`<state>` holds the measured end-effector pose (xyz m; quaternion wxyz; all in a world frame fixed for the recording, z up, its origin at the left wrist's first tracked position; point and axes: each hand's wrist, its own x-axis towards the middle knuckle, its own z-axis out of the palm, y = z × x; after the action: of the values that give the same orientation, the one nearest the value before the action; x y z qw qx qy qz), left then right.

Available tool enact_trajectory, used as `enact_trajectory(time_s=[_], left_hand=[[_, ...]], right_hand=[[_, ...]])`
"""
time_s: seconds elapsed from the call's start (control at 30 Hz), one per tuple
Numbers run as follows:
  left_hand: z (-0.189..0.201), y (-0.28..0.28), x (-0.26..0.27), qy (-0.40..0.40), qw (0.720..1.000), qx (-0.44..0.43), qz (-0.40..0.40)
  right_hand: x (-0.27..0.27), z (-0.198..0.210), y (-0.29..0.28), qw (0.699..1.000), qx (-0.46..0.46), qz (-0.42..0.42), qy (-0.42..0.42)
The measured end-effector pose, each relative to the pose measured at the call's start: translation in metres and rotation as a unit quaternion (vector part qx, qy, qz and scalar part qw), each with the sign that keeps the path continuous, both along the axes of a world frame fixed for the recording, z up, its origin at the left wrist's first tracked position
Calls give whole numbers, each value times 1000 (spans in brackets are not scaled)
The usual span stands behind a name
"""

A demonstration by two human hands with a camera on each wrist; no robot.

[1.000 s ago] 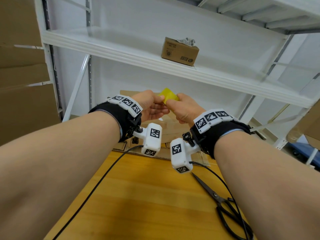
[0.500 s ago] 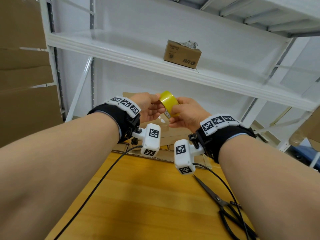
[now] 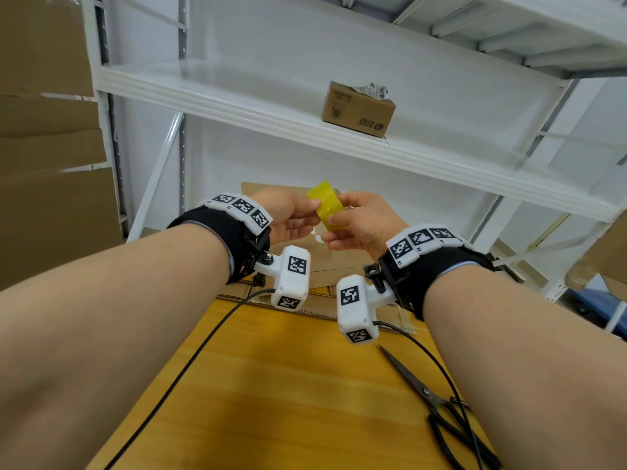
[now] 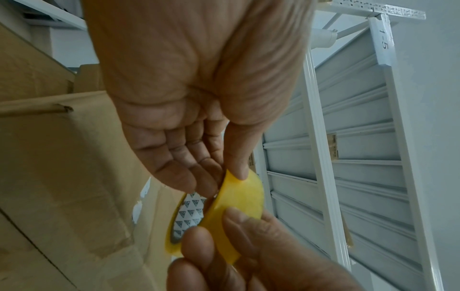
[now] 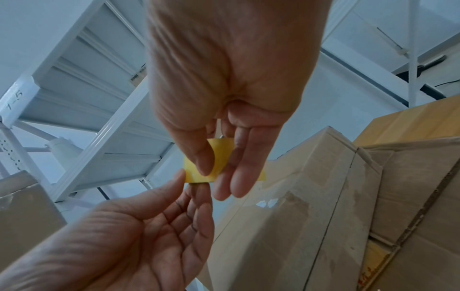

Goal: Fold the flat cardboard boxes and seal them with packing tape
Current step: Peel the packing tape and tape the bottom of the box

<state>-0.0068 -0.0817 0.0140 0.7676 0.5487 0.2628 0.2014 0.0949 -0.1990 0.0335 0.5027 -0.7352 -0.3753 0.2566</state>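
A yellow roll of packing tape (image 3: 327,205) is held up in the air between both hands, above the far end of the table. My left hand (image 3: 291,215) pinches its rim, thumb on the outside and fingers reaching into the core (image 4: 191,208). My right hand (image 3: 356,218) pinches the roll (image 5: 221,157) from the other side between thumb and fingers. Brown cardboard (image 3: 339,266) lies on the table just beyond and below the hands. In the right wrist view it is a box (image 5: 298,196) with clear tape along a seam.
Black scissors (image 3: 437,401) lie on the wooden table (image 3: 288,385) at the right, beside a black cable. A white shelf (image 3: 237,106) overhead carries a small brown box (image 3: 358,108). Large cardboard sheets (image 3: 44,164) stand at the left.
The tape roll has been turned between my fingers: half a second ago its open core faced me, now its outer band does. Both hands stay together in the same spot.
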Motion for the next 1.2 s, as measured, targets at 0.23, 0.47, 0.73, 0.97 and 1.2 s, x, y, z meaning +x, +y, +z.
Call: enact_trajectory(time_s=[0.23,0.47,0.73,0.97,1.2], left_hand=[[1,3,2,-23,997,47,54],[-1,3,0,-5,973,220,71],[0,1,4,43,905,404,126],[4,-1,4,98,850,502,126],[4,-4,3,153,806,559,117]], right_hand=[[0,2,3,1000,-2,-16,-8],[0,5,1,999,-13,-33,-2],[-1,6,0,997,-28,-61,35],[1,7,-2,996,-32,-71,45],[0,5,-4,997,-42,-66,28]])
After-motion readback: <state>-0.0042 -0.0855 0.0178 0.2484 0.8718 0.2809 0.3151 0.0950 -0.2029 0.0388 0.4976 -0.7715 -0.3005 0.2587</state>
